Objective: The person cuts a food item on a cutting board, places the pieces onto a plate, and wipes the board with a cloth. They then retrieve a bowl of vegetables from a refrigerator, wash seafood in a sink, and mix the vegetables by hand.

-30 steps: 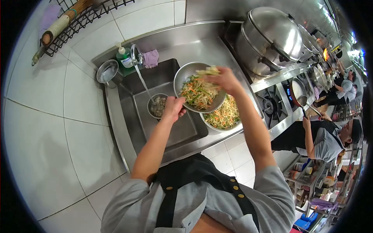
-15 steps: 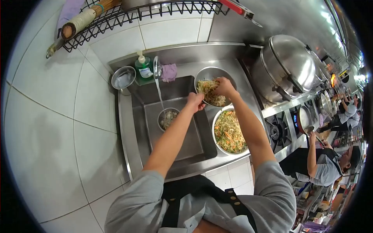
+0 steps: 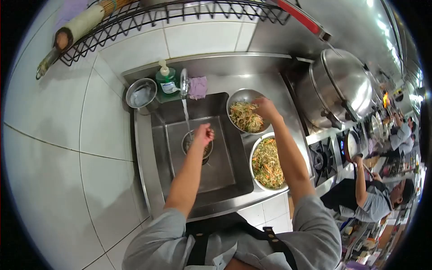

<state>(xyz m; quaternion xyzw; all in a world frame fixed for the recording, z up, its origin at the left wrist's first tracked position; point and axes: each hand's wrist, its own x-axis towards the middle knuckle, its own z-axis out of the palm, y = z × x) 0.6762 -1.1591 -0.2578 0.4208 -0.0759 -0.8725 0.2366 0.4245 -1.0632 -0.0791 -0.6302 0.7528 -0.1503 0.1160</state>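
Observation:
My left hand (image 3: pixel 204 134) hangs over the sink, fingers curled, above a small round container (image 3: pixel 185 143) on the sink floor; what it holds, if anything, is hidden. Water runs from the faucet (image 3: pixel 184 83) into that container. My right hand (image 3: pixel 266 109) is at the edge of a metal bowl (image 3: pixel 245 95), fingers stretched apart over the bean sprouts (image 3: pixel 245 118) inside. A white bowl (image 3: pixel 253 173) nearer me holds sprouts mixed with orange and green shreds (image 3: pixel 269 164).
Behind the sink (image 3: pixel 216 177) stand a metal cup (image 3: pixel 148 104), a green soap bottle (image 3: pixel 167 83) and a purple cloth (image 3: pixel 198 87). A large lidded pot (image 3: pixel 330 87) is at right. Beyond it, a person (image 3: pixel 371 195) handles a pan (image 3: pixel 352 145) over burners. A wire rack (image 3: pixel 180 13) hangs above.
My left hand has moved from the metal bowl leftward and down to over the container in the sink. My right hand has lifted slightly from the sprouts. The view has shifted a little.

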